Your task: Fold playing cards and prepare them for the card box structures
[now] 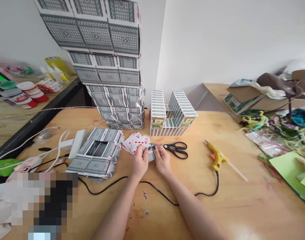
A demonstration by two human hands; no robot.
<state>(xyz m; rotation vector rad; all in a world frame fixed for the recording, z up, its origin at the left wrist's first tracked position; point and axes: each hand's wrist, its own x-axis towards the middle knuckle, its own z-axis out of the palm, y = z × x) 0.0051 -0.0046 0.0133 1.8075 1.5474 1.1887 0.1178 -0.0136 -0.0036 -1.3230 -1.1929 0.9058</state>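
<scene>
A playing card (150,156), its patterned back partly showing, is held between my two hands above the table. My left hand (140,160) pinches its left side and my right hand (162,160) pinches its right side, thumbs close together. Face-up playing cards (134,141) lie fanned out just behind my left hand. Black-handled scissors (179,150) rest to the right of my right hand, their blades partly hidden behind it. Left of my hands lies a flat panel of joined cards (87,163) with a rectangular opening.
Behind stands a tall card structure (124,40), with a U-shaped stack of card boxes (159,123) beside it. A yellow glue gun (217,158) lies at the right, its black cord (155,188) crossing in front. Green paper (290,173) and yarn scraps lie far right, white cables left.
</scene>
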